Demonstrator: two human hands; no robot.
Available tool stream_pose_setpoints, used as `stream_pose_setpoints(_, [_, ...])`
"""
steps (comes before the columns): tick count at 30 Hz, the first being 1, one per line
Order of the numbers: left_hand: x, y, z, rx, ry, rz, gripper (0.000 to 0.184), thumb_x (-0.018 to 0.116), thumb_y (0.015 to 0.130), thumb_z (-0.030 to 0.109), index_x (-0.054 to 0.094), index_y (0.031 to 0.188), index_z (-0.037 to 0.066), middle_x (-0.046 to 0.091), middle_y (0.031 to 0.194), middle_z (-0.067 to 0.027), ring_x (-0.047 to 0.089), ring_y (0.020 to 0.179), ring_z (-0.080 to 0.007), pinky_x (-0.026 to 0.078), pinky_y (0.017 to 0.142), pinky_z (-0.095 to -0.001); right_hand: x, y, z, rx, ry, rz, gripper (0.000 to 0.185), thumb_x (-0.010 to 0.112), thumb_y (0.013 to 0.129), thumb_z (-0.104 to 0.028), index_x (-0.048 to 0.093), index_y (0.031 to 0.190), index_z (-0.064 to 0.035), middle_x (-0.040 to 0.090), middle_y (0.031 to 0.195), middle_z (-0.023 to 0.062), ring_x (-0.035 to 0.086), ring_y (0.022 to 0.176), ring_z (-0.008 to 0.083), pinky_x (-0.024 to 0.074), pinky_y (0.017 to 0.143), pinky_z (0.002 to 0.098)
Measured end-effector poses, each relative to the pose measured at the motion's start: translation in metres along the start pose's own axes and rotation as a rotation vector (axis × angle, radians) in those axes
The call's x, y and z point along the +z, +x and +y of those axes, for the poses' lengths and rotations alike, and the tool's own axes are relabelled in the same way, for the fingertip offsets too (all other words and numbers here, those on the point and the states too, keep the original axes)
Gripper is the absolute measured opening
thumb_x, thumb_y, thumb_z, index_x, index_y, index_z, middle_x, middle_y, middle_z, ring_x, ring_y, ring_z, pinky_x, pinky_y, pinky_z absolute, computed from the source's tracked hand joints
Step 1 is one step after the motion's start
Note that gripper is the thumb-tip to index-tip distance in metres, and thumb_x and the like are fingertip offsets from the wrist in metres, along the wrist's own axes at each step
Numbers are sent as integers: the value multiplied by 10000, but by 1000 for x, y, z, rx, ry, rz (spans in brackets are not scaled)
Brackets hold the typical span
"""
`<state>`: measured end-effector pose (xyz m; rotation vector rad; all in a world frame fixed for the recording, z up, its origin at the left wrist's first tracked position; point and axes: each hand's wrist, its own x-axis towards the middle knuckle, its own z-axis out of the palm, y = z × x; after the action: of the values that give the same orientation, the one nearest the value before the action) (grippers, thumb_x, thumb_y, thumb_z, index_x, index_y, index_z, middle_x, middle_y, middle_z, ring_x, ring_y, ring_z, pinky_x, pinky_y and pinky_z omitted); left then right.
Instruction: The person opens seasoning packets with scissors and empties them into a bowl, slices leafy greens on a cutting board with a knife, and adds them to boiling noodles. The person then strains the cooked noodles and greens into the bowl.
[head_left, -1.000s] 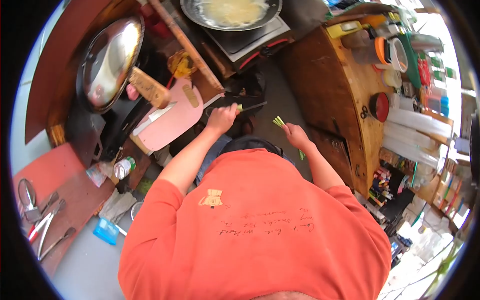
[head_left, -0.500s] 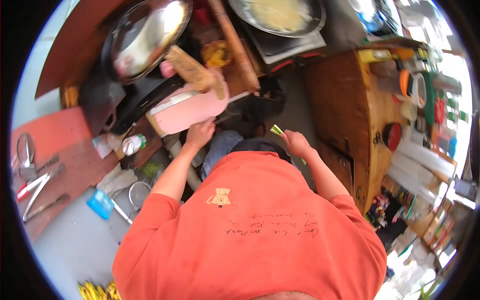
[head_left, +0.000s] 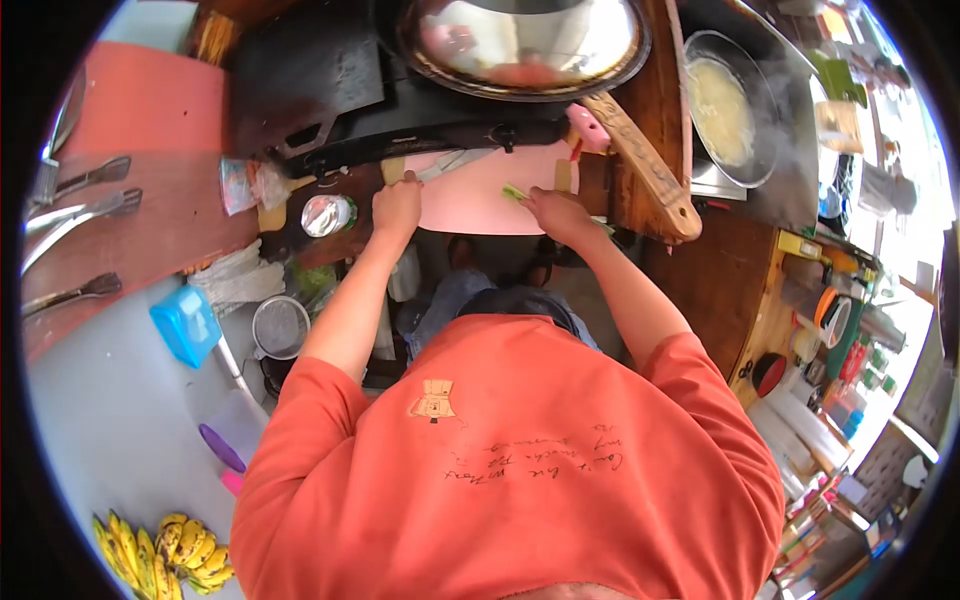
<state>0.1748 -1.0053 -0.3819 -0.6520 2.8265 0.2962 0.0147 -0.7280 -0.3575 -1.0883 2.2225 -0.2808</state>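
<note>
My left hand is closed at the left end of the pink cutting board, around the near end of a knife. The knife lies along the far side of the board, its blade pointing right, its handle mostly covered by my fingers. Over the right part of the board, my right hand grips a small bunch of green stalks. Their pale cut ends stick out to the left, and some green shows behind the hand.
Beyond the board is a black stove, with a lidded pan whose wooden handle reaches toward me on the right. A pan with pale food steams farther right. A can stands left; bananas lie lower left.
My view has turned toward the board. My left hand has moved from its near edge to its left end, at the knife. My right hand has brought the green stalks over the board.
</note>
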Motion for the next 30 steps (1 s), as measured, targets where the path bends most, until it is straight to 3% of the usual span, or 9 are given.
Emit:
stream_pose_setpoints(4, [-43,-44,24,-115,-238,70,295,524,1010,284,515,1152,26,692,727,-219,697,693,-434,559,626,-540,31,50,-33,-46,-110,55,326,483,1023,-356,607,1034,-55,718,957,167,697,935,350,533,797,488])
stream_pose_setpoints(7, [-21,-73,41,-39,-466,78,247,451,1031,231,480,1191,45,669,857,-299,666,728,-488,531,615,-589,33,60,-51,-8,-133,16,309,493,1019,-352,615,1050,-69,727,985,141,704,942,328,541,780,474])
stream_pose_setpoints(12, [23,-83,64,84,-361,61,395,512,935,98,476,1326,51,645,850,-223,677,671,-428,559,585,-524,42,48,-48,-39,-125,100,300,550,992,-346,591,1083,-63,712,938,138,680,925,335,522,821,480])
stream_pose_setpoints(14, [23,-81,70,79,-332,85,435,525,912,81,484,1345,57,640,842,-205,678,654,-410,564,566,-501,50,44,-44,-39,-223,492,246,636,923,-293,645,1057,-87,683,934,67,641,956,284,491,882,440])
stream_pose_setpoints(20, [41,-83,77,122,-246,91,446,516,903,50,508,1349,25,639,834,-192,682,640,-386,571,555,-467,70,34,-16,-140,181,563,146,728,812,-189,709,930,-106,665,911,47,612,931,275,454,850,433])
stream_pose_setpoints(24, [55,-66,82,105,-245,171,452,530,903,35,502,1354,15,644,836,-199,684,656,-389,571,570,-467,72,31,-13,-135,208,629,103,748,788,-175,729,863,-107,668,890,43,613,913,272,451,826,422])
stream_pose_setpoints(26, [48,-66,87,89,-463,317,445,539,916,41,505,1358,17,649,848,-218,681,662,-400,565,572,-481,74,34,-10,-142,292,651,109,780,774,-174,760,858,-107,683,873,33,624,882,270,475,810,404])
stream_pose_setpoints(28, [44,-81,95,104,-473,313,407,534,932,53,508,1336,23,653,842,-237,672,659,-421,555,567,-503,76,37,-6,-132,300,647,113,771,771,-175,767,868,-116,680,887,31,619,888,265,468,813,409])
stream_pose_setpoints(30, [44,-94,104,72,-327,143,365,528,936,60,508,1299,26,656,832,-237,669,662,-432,551,564,-518,82,34,-4,-114,317,635,122,762,768,-176,774,878,-126,677,901,29,614,895,261,460,816,414])
